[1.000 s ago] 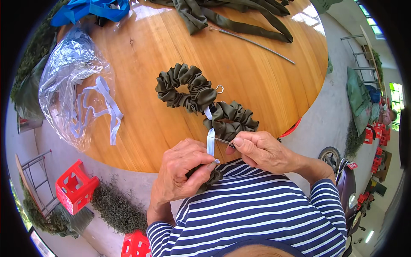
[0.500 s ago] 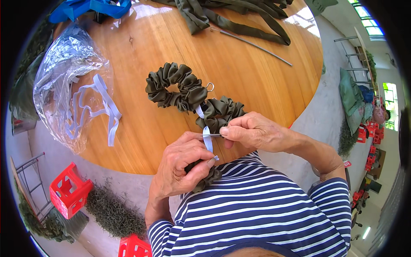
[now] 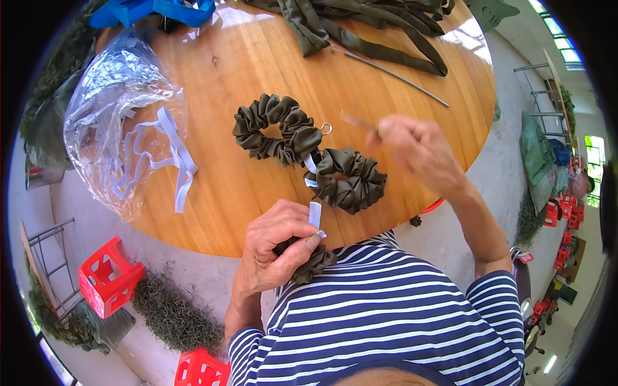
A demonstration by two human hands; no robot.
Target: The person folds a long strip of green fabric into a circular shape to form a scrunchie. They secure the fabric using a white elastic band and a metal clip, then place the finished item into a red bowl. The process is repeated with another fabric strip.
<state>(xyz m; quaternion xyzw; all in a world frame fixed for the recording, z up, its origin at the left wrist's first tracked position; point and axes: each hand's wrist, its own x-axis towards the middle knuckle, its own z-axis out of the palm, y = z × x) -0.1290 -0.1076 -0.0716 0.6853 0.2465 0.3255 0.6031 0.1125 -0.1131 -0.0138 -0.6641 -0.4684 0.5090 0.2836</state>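
Note:
My left hand [image 3: 273, 241] is closed round an olive-green gathered fabric piece [image 3: 314, 265], thumb pressed down, at the near edge of the table. A short white elastic end [image 3: 315, 215] stands up from its grip. Just beyond, two olive scrunchies lie on the wood: a nearer scrunchie [image 3: 367, 186] and a farther scrunchie [image 3: 248, 132]. White elastic [image 3: 309, 161] runs between them, and a metal rod's looped end [image 3: 326, 129] pokes out beside them. My right hand [image 3: 415, 151], smeared by motion, is raised to the right, closed on a thin metal blade [image 3: 358, 122] that is blurred.
A clear plastic bag [image 3: 96, 128] and loose white elastic [image 3: 168, 125] lie at left on the round wooden table [image 3: 212, 219]. Olive fabric strips [image 3: 380, 29], a metal rod [image 3: 399, 79] and blue straps [image 3: 151, 13] are at the far side. Red stools [image 3: 108, 276] stand below left.
My right hand has moved up and right, taking the blade off the elastic. The elastic is now cut, its short end apart from the nearer scrunchie. My left hand keeps its hold.

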